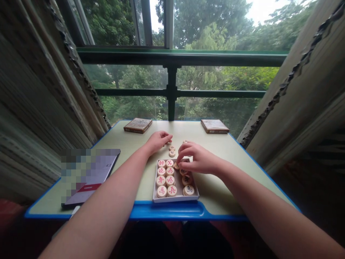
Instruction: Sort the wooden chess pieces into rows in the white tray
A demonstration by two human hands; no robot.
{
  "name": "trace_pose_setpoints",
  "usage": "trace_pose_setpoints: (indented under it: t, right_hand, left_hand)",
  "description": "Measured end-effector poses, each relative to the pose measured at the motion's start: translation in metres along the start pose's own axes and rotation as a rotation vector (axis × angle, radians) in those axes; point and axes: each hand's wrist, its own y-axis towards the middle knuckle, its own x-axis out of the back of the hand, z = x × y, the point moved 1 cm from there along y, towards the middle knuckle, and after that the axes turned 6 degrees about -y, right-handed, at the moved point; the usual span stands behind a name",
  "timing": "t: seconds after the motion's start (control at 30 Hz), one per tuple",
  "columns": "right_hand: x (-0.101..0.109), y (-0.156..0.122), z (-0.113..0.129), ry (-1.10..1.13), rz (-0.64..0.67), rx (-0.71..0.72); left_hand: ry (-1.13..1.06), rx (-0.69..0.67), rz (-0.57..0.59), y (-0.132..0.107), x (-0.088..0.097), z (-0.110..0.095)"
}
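A shallow white box (178,199) near the table's front edge holds round wooden xiangqi pieces. Red-marked pieces (170,180) fill two columns on its left side, and black-marked pieces (188,190) run down its right. My right hand (198,157) reaches over the box's far right corner, its fingers pinched at a black-marked xiangqi piece (176,166) and partly covering others. Beyond the box, my left hand (159,141) curls its fingertips around a xiangqi piece (169,142) low over the table. Loose pieces (172,153) lie between the hands, and another piece (185,141) lies behind my right fingers.
The pale table (223,190) has a blue rim. Two flat brown boxes lie at the far edge, one left (138,125) and one right (215,126). A partly blurred flat book or folder (91,180) lies at left. Curtains and a green-railed window (188,57) surround the table.
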Motion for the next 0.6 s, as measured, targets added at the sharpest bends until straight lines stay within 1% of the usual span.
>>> trace_pose_setpoints:
  t: [0.17,0.27,0.47,0.6]
  right_hand:
    - [0.0026,-0.0029,0.0035,-0.019,0.117,0.053]
    - [0.0018,-0.0027,0.0029,-0.021,0.143,0.051]
    - [-0.0011,-0.0007,-0.0002,0.013,0.124,0.054]
    - [-0.0049,0.0008,-0.0034,-0.036,0.054,0.035]
  left_hand:
    - [0.011,0.014,-0.012,-0.0011,-0.0002,-0.0017]
    - [0.003,0.009,-0.013,-0.0011,0.0001,-0.0016]
    - [0.005,0.014,-0.018,-0.0011,0.0009,-0.0025]
    - [0.008,0.018,-0.016,-0.0016,0.0008,-0.005]
